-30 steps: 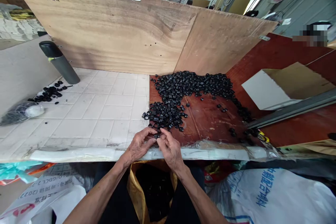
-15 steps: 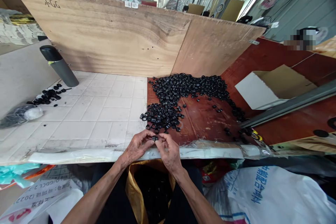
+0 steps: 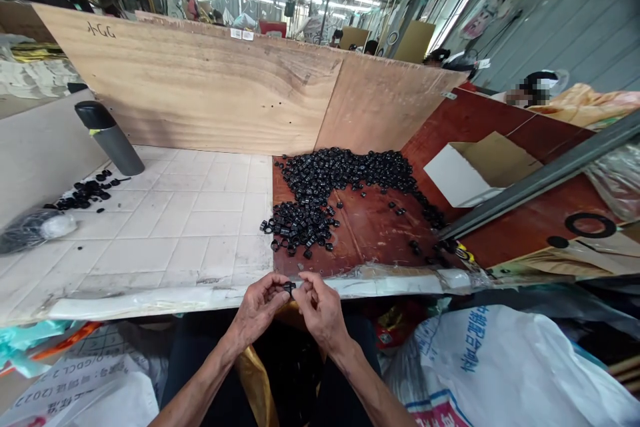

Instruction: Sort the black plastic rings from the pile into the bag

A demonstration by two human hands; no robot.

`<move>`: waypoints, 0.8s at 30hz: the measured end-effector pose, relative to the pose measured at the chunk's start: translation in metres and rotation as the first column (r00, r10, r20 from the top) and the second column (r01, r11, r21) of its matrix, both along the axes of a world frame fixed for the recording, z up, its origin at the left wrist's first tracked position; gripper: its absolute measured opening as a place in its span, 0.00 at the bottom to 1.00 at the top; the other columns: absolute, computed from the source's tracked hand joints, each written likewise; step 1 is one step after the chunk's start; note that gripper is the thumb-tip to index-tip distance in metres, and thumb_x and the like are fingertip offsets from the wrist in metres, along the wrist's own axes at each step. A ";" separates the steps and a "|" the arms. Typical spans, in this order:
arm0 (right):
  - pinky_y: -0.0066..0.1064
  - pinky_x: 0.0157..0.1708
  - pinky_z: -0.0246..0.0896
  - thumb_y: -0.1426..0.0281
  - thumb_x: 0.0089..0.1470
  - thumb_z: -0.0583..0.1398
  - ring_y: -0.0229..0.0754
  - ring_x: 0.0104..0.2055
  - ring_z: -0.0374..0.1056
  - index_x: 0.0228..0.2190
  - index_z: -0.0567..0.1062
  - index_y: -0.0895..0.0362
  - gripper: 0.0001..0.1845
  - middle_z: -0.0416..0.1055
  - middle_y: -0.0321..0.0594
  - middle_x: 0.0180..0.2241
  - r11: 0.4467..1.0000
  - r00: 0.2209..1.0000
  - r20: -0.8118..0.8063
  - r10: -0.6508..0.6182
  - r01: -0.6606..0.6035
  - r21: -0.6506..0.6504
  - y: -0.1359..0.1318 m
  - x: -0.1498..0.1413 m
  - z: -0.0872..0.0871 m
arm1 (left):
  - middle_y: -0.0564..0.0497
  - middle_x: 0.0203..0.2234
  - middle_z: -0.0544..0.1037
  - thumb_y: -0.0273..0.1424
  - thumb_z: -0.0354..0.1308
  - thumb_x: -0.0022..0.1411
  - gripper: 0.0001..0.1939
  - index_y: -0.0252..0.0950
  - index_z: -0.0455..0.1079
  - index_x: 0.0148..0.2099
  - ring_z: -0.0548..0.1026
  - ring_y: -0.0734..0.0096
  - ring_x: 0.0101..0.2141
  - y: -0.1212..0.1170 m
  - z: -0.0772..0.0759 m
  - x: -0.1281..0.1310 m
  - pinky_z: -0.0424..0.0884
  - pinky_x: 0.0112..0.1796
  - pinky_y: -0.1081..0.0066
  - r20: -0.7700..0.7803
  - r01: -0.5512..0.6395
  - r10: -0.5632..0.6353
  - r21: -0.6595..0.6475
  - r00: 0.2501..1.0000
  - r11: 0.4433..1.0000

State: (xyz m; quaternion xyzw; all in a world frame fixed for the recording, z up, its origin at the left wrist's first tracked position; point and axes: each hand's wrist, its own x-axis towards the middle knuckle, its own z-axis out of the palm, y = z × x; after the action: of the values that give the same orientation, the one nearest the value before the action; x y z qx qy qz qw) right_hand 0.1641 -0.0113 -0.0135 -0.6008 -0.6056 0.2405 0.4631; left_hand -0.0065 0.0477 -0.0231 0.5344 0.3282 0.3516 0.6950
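Between my two hands, over the front edge of the table, is a small black ring-like part [image 3: 289, 287]. My left hand [image 3: 260, 303] pinches it between thumb and fingers. From the other side my right hand [image 3: 320, 307] has its fingertips pressed together at the part; whether it also grips the part is hard to see. Just beyond lies a heap of similar black ring-like parts [image 3: 305, 223], joined to a larger pile [image 3: 345, 170] against the board. Below my hands a yellow bag [image 3: 257, 380] hangs open, with dark contents.
A grey bottle [image 3: 117, 147] stands at the left, near loose black pieces [image 3: 83, 195] and a plastic bag [image 3: 35, 230]. A wooden board [image 3: 210, 87] closes off the back. At right are a cardboard box [image 3: 457, 177] and a slanting metal bar [image 3: 540, 177]. White sacks [image 3: 500, 360] flank my legs.
My hands have drawn back from the heap toward the table's front edge, with the small black part between them. The view has tilted up and turned slightly right.
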 end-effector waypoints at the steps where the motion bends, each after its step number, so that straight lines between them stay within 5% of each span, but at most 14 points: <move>1: 0.30 0.33 0.66 0.65 0.64 0.58 0.41 0.29 0.71 0.42 0.76 0.56 0.10 0.74 0.39 0.30 0.999 1.000 0.012 0.021 -0.021 0.024 -0.002 0.000 0.001 | 0.50 0.33 0.77 0.41 0.66 0.63 0.18 0.33 0.74 0.47 0.73 0.71 0.34 -0.002 -0.001 -0.001 0.70 0.38 0.72 0.007 0.007 -0.007 0.000 1.000 1.000; 5: 0.28 0.27 0.63 0.65 0.66 0.56 0.38 0.23 0.66 0.35 0.75 0.55 0.11 0.69 0.33 0.21 0.998 0.999 -0.031 0.036 -0.038 -0.059 -0.007 0.001 0.003 | 0.50 0.33 0.77 0.41 0.67 0.62 0.18 0.34 0.74 0.47 0.74 0.69 0.34 -0.008 -0.004 -0.001 0.70 0.38 0.71 -0.014 0.008 -0.008 0.024 1.000 1.000; 10: 0.31 0.34 0.67 0.66 0.62 0.59 0.41 0.31 0.72 0.40 0.75 0.55 0.08 0.76 0.40 0.32 0.995 0.995 -0.037 0.097 -0.097 -0.008 -0.012 0.002 0.004 | 0.47 0.35 0.79 0.42 0.67 0.62 0.18 0.33 0.74 0.46 0.76 0.67 0.36 -0.014 -0.002 -0.001 0.72 0.41 0.68 0.042 0.040 -0.039 -0.041 0.998 0.998; 14: 0.26 0.24 0.63 0.64 0.63 0.59 0.36 0.20 0.67 0.38 0.73 0.55 0.08 0.71 0.32 0.23 0.982 0.978 -0.202 0.057 -0.091 -0.163 -0.017 0.001 0.002 | 0.49 0.32 0.79 0.42 0.68 0.61 0.19 0.34 0.74 0.46 0.77 0.67 0.34 -0.017 0.001 -0.002 0.73 0.40 0.68 0.087 0.061 -0.052 -0.105 0.995 0.993; 19: 0.32 0.35 0.67 0.67 0.63 0.58 0.42 0.33 0.71 0.38 0.76 0.54 0.07 0.74 0.41 0.33 0.996 0.995 -0.052 0.080 -0.078 0.043 -0.024 -0.003 -0.002 | 0.49 0.32 0.80 0.40 0.69 0.60 0.19 0.33 0.74 0.47 0.78 0.69 0.34 -0.022 0.002 -0.004 0.75 0.42 0.67 0.086 0.118 -0.106 -0.149 0.991 0.982; 21: 0.30 0.29 0.63 0.65 0.64 0.58 0.40 0.27 0.67 0.35 0.75 0.54 0.08 0.71 0.37 0.27 0.998 0.990 -0.141 0.031 -0.039 -0.053 -0.027 -0.009 -0.005 | 0.48 0.35 0.80 0.39 0.66 0.64 0.16 0.34 0.74 0.48 0.79 0.68 0.35 -0.026 -0.002 -0.004 0.76 0.43 0.66 0.025 0.085 -0.084 -0.057 0.996 0.995; 24: 0.27 0.20 0.52 0.56 0.62 0.60 0.35 0.17 0.56 0.29 0.71 0.54 0.16 0.61 0.29 0.16 0.949 0.885 -0.438 -0.156 0.013 -0.314 -0.032 -0.020 -0.012 | 0.45 0.43 0.80 0.33 0.58 0.70 0.11 0.38 0.73 0.52 0.79 0.65 0.41 -0.032 -0.019 -0.006 0.77 0.46 0.64 -0.160 0.054 -0.002 0.318 0.987 0.947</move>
State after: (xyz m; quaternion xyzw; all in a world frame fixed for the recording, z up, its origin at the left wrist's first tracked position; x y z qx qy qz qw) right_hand 0.1442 -0.0432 -0.0259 -0.6169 -0.4085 0.4440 0.5054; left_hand -0.0125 0.0153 -0.0421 0.6711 0.3129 0.3469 0.5756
